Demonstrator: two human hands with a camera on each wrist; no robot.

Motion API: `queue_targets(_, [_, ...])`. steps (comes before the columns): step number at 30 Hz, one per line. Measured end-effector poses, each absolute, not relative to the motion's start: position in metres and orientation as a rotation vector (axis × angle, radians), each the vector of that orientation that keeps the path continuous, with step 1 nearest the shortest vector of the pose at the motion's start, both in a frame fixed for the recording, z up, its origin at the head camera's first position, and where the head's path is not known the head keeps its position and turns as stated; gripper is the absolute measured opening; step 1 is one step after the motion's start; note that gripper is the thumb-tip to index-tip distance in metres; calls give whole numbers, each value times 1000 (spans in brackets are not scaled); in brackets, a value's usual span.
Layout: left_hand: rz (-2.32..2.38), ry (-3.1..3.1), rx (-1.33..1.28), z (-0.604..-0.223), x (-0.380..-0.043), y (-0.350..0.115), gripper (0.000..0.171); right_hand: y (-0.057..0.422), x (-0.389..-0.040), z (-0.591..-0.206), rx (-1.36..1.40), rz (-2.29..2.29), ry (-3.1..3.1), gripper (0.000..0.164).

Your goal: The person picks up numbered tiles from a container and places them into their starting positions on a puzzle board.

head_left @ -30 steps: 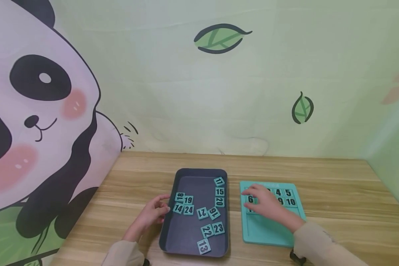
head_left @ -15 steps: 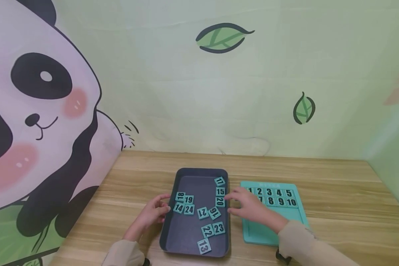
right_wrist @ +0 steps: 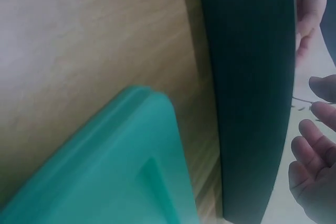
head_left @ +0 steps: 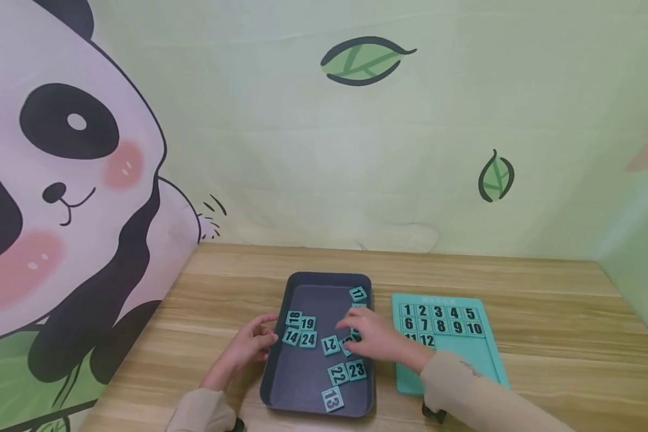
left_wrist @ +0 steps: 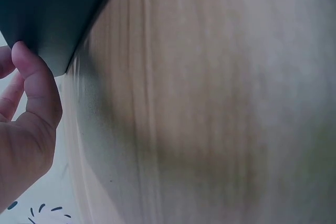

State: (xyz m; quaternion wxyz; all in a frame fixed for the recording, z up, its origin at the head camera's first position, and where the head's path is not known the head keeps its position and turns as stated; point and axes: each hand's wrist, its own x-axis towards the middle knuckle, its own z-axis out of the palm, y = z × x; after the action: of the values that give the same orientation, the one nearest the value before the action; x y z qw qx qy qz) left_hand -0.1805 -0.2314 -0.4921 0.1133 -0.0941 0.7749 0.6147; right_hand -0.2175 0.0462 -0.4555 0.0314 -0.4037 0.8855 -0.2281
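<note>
A dark rectangular tray (head_left: 297, 390) holds several teal number tiles, among them 13 (head_left: 332, 399), 21 (head_left: 330, 345) and 24 (head_left: 308, 339). My left hand (head_left: 248, 342) touches the tray's left side; in the left wrist view its thumb (left_wrist: 39, 82) lies against the outer wall. Over the tray's right side hovers my right hand (head_left: 380, 339), thumb and fingers apart, with no tile visible between them. It covers the 20 tile and partly hides 15 and 16. The teal number board (head_left: 464, 366) beside it shows 1 to 10 in two rows, then 11 and 12 below.
Both tray and board lie on a wooden table (head_left: 561, 336). Behind stands a pale green backdrop (head_left: 248, 120) with a panda and leaves. A strip of table separates the tray from the board, under the right forearm.
My right hand has moved left from the board to above the tray, uncovering tiles 11 and 12 on the board. The left hand stays at the tray's edge.
</note>
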Motion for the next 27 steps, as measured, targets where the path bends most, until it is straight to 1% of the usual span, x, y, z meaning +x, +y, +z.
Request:
queue_targets(7, [1788,2286,-294,-492,-182,-230,44,38,-219,-460,-1208,-729,2685,31])
queue_targets(12, [1787,2291,-314,-492,-182,-230,43,37,-226,-460,-1180,-776,2713,28])
queue_targets(20, [1794,2283,-296,-487,-180,-228,45,45,-246,-458,-1028,-932,2708,27])
queue_targets(27, [1812,2260,-233,-490,-180,-231,47,50,-250,-452,-934,-922,2745,28])
